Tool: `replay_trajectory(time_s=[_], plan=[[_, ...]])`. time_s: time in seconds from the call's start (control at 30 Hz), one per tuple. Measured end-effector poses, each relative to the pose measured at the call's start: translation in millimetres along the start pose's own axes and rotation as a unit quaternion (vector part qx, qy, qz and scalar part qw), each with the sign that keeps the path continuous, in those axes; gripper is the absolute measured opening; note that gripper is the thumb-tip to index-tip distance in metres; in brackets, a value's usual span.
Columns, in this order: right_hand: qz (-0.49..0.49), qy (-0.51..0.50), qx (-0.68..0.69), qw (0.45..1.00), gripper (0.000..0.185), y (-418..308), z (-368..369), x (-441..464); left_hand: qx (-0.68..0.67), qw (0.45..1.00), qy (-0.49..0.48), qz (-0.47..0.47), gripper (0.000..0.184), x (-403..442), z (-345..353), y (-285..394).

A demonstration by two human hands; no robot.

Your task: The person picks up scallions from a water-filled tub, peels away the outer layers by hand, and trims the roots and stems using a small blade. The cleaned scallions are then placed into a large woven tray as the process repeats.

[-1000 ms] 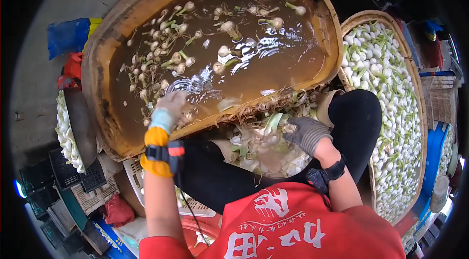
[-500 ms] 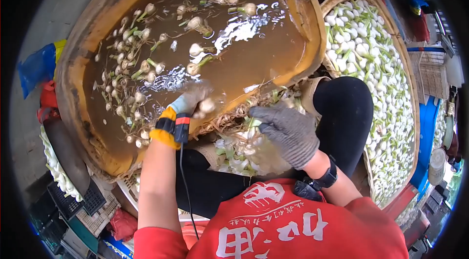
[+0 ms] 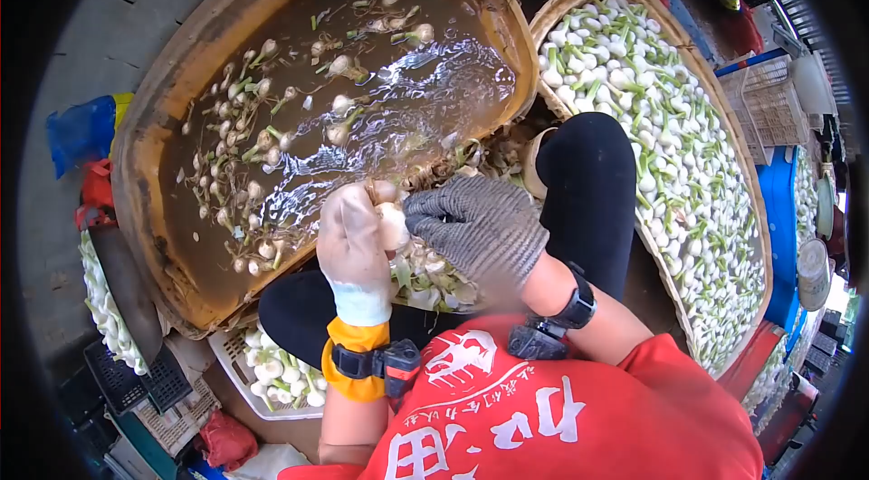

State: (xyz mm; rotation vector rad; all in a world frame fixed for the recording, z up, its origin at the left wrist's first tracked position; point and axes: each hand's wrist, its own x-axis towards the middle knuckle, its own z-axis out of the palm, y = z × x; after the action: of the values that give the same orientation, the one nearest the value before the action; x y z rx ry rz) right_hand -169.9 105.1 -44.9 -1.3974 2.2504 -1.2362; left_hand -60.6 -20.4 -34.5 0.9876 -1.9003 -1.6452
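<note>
My left hand (image 3: 351,240), in a pale glove with an orange cuff, is closed around garlic bulbs over the tub's near rim. One white garlic bulb (image 3: 393,226) shows at its fingers, and a browner garlic bulb (image 3: 382,192) sits just above. In a grey knit glove, my right hand (image 3: 480,225) presses its bent fingertips against the white bulb's right side. Whether those fingers also hold a small tool is hidden. Below the hands lies a heap of garlic peelings (image 3: 430,276) between my legs.
A big tub (image 3: 149,145) of brown water holds floating unpeeled garlic (image 3: 222,154). On the right stands a long basket (image 3: 541,14) full of white garlic with green stems. A white crate (image 3: 237,371) of cleaned garlic is at lower left. My knee (image 3: 593,154) rises beside the long basket.
My left hand has come up from the water toward me with the garlic. The right hand has moved left to meet it at the white bulb. My view has shifted slightly.
</note>
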Motion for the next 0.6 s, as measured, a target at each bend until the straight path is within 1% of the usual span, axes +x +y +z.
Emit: replay_trajectory(time_s=[0.03, 0.07, 0.1, 0.13, 0.17, 0.2, 0.23, 0.3, 0.33, 0.37, 0.4, 0.43, 0.47, 0.5, 0.57, 0.6], plan=[[0.002, 0.001, -0.007, 1.000, 0.022, -3, 0, -3, 0.015, 0.999, 0.015, 0.025, 0.048, -6, 3, 2], [0.004, 0.002, -0.014, 1.000, 0.020, -5, 0, -6, 0.038, 0.998, 0.045, 0.024, 0.050, -12, 7, 6], [0.007, 0.003, -0.021, 1.000, 0.018, -8, 0, -8, 0.037, 0.998, 0.044, 0.028, 0.050, -15, 7, 7], [0.006, 0.007, -0.022, 1.000, 0.018, -13, -1, -9, 0.076, 0.994, 0.029, 0.067, 0.050, -17, 5, 7], [0.039, -0.015, -0.020, 0.999, 0.015, -17, -4, -9, 0.115, 0.988, 0.015, 0.105, 0.050, -19, 4, 6], [0.072, -0.038, -0.019, 0.997, 0.012, -22, -4, -10, 0.142, 0.984, -0.013, 0.108, 0.049, -18, -3, 2], [0.070, -0.035, -0.019, 0.997, 0.012, -22, -2, -11, 0.143, 0.983, -0.013, 0.111, 0.049, -22, -1, 1], [0.085, 0.026, 0.099, 0.991, 0.019, -17, 7, -10, -0.004, 0.988, 0.052, 0.148, 0.049, -24, 12, 6], [0.081, 0.028, 0.099, 0.991, 0.019, -14, 8, -9, -0.063, 0.984, 0.042, 0.158, 0.046, -17, 7, -7], [0.093, 0.017, 0.161, 0.982, 0.016, -11, 8, -7, -0.063, 0.984, 0.044, 0.161, 0.046, -22, 6, -2], [0.104, 0.005, 0.222, 0.970, 0.014, -11, 9, -6, -0.182, 0.981, 0.014, 0.064, 0.044, -31, 4, 6], [0.099, 0.004, 0.222, 0.970, 0.014, -14, 10, -7, -0.297, 0.954, -0.017, -0.035, 0.041, -38, 3, 11], [0.076, 0.006, 0.194, 0.978, 0.016, -18, 13, -9, -0.387, 0.915, -0.086, -0.079, 0.039, -32, -11, -15], [0.054, 0.008, 0.166, 0.985, 0.019, -23, 17, -10, -0.388, 0.915, -0.084, -0.077, 0.039, -35, -14, -15], [0.050, -0.002, 0.146, 0.988, 0.019, -31, 19, -10, -0.375, 0.911, -0.162, -0.056, 0.047, -43, -17, -13], [0.045, -0.040, 0.100, 0.993, 0.021, -31, 18, -7, -0.376, 0.911, -0.160, -0.054, 0.047, -45, -19, -10]])
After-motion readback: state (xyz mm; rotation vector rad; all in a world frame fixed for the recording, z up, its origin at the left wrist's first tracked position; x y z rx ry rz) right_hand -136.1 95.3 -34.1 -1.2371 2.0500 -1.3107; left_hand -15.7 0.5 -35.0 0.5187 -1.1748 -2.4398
